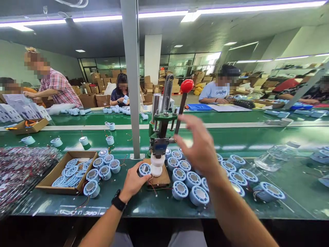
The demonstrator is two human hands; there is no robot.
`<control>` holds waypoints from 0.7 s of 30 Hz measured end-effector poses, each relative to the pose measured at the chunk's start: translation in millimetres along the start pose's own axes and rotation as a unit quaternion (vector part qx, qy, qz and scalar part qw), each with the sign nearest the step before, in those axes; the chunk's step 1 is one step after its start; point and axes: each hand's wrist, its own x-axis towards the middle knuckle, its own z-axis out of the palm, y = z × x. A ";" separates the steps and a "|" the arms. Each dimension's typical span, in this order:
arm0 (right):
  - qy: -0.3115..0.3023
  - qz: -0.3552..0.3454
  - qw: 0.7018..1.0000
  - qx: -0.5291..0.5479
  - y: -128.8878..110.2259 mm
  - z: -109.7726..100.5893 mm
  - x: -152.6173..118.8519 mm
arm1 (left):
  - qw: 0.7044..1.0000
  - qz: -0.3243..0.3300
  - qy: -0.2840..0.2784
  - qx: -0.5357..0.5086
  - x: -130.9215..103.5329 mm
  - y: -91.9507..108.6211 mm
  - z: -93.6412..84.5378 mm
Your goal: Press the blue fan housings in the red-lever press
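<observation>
My left hand [134, 181], a black watch on its wrist, grips a light blue round housing with a silver disc face [145, 169]. It holds the housing tilted beside the white pressing block [157, 165] of a hand press [161, 137]. Under that block lies a brown base plate [164, 177]. My right hand [199, 144] is raised at the press lever [181, 106], which has a red ball knob [187, 85]. Its fingers are spread and slightly blurred; whether they touch the lever is unclear. Several similar housings [180, 189] stand right of the press, partly hidden by my right forearm.
A cardboard box [69, 189] of light blue rings stands left, with more housings [104, 172] beside it. Wired parts [23, 175] are heaped at far left. A grey post [132, 79] rises behind. Across the green conveyor [244, 135], several people work. A clear plastic container [272, 157] lies right.
</observation>
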 end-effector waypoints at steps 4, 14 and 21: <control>0.104 0.022 0.993 0.051 31.7 1.6 123.8 | 1.000 0.013 0.004 -0.015 30.9 6.1 10.6; 0.111 0.127 0.955 0.246 43.5 33.9 145.8 | 0.986 0.051 -0.056 -0.148 45.5 -6.1 47.9; 0.127 0.108 0.961 0.221 7.9 -8.6 121.6 | 0.983 0.074 -0.094 -0.143 39.5 -6.4 34.2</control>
